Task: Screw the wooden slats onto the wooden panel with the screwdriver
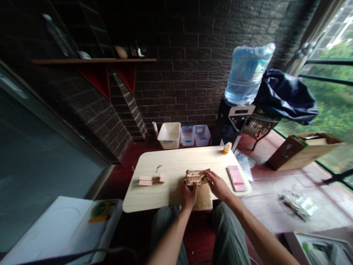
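Head view, from the left: a wooden piece of paired strips lies on the tabletop, untouched, with some small dark bits just beyond it. Near the middle, my left hand has its fingers closed against the near left side of a wooden assembly, which sits at the far end of a brown board. My right hand is at the assembly's right end, fingers pinched around a small black-and-yellow item. Farther right are a yellow-topped bottle and, nearer, a pink item.

I judge the work part done: the assembly's strips sit together, with dark spots along them, while its right end seems unfinished. Whether the piece on the left is complete, I can't tell.

My fingers cover part of that right end, so the black-and-yellow item's tip is hidden. The dark bits are too small to identify, and the pink item is pixelated.
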The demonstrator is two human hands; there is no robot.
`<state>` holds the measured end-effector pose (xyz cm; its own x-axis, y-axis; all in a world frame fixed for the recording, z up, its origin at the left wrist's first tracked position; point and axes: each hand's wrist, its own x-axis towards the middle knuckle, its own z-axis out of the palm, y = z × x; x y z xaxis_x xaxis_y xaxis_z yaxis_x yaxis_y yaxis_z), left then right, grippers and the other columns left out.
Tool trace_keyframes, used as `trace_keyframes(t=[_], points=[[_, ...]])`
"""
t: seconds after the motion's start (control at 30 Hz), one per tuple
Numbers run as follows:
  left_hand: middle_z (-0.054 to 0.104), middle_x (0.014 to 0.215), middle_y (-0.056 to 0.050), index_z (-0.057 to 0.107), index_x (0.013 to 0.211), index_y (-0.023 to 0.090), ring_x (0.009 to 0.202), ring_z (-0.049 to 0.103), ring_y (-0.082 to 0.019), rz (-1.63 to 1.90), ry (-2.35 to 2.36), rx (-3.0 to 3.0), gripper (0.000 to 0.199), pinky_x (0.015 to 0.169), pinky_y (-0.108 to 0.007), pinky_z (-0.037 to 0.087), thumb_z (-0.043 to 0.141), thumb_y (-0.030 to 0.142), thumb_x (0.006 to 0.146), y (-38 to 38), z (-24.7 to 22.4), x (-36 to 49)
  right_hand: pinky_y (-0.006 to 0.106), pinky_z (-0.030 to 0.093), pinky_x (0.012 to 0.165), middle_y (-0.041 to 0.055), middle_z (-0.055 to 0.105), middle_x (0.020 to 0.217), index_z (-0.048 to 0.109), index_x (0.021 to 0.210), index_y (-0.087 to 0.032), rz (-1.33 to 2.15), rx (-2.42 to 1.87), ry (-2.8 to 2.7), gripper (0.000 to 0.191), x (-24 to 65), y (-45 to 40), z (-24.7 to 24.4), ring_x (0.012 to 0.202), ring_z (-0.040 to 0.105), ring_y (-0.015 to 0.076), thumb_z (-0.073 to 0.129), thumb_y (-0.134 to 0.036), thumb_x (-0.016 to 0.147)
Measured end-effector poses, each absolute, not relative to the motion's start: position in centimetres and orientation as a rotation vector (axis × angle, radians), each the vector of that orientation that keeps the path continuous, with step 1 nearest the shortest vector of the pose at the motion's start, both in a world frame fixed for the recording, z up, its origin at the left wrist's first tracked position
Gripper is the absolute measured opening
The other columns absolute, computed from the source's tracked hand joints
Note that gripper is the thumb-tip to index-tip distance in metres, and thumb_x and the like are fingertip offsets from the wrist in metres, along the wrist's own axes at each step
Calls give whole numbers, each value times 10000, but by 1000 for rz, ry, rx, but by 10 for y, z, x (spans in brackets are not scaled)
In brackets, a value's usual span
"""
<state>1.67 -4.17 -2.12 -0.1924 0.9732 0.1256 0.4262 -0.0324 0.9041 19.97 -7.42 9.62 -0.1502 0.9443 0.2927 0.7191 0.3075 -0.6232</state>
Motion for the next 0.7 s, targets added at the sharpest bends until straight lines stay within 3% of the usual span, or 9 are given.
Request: trace_keyframes(t=[0.7], points=[[745,1174,-188,678,1268,143,1097,712,-335,1173,1666,1496,549,968,-434,548,650,539,889,-46,-5,17,370,594,965,108,724,1279,672,1327,-263,411,-1534,-1952,310,185,-69,101,1115,736,245,520,-300,1059]])
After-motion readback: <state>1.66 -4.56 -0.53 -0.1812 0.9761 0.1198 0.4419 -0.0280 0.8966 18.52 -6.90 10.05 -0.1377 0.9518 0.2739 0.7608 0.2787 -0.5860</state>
